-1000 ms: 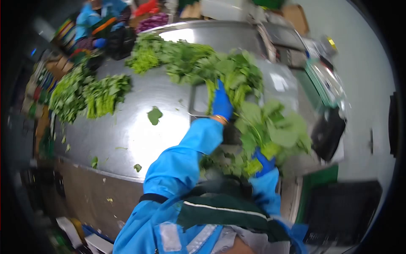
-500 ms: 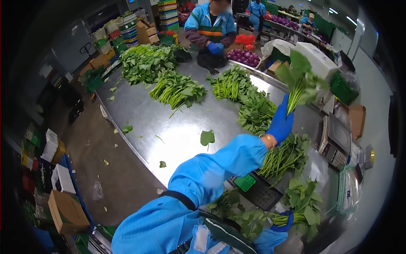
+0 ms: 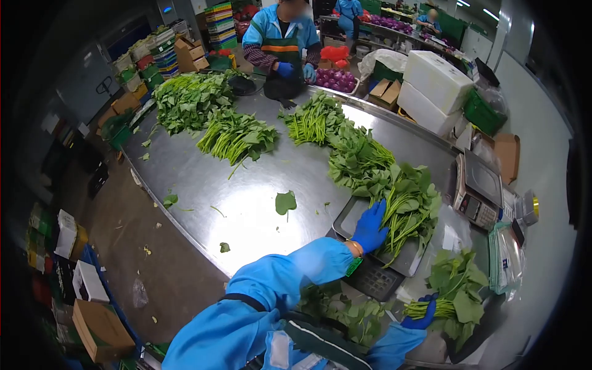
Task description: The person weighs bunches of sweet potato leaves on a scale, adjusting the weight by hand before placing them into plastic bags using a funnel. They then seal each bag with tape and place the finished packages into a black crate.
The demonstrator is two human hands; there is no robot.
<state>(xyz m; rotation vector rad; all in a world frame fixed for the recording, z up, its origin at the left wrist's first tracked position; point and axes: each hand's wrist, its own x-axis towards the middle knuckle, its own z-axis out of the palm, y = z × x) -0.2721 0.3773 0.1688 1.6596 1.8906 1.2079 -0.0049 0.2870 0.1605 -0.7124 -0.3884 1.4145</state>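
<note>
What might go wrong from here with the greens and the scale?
The left hand lies against the greens on the scale, so its pressure might skew a reading. The left sleeve partly covers the green display, so figures could be missed. The right hand grips a leafy bunch by its stems; some may slip out.

A single view looks from the person's head, forward and down across the table. It sits close above the left hand, right of centre, and the right hand, lower right. The wide lens bends edges, darkens corners and reaches a distant co-worker at the top.
</note>
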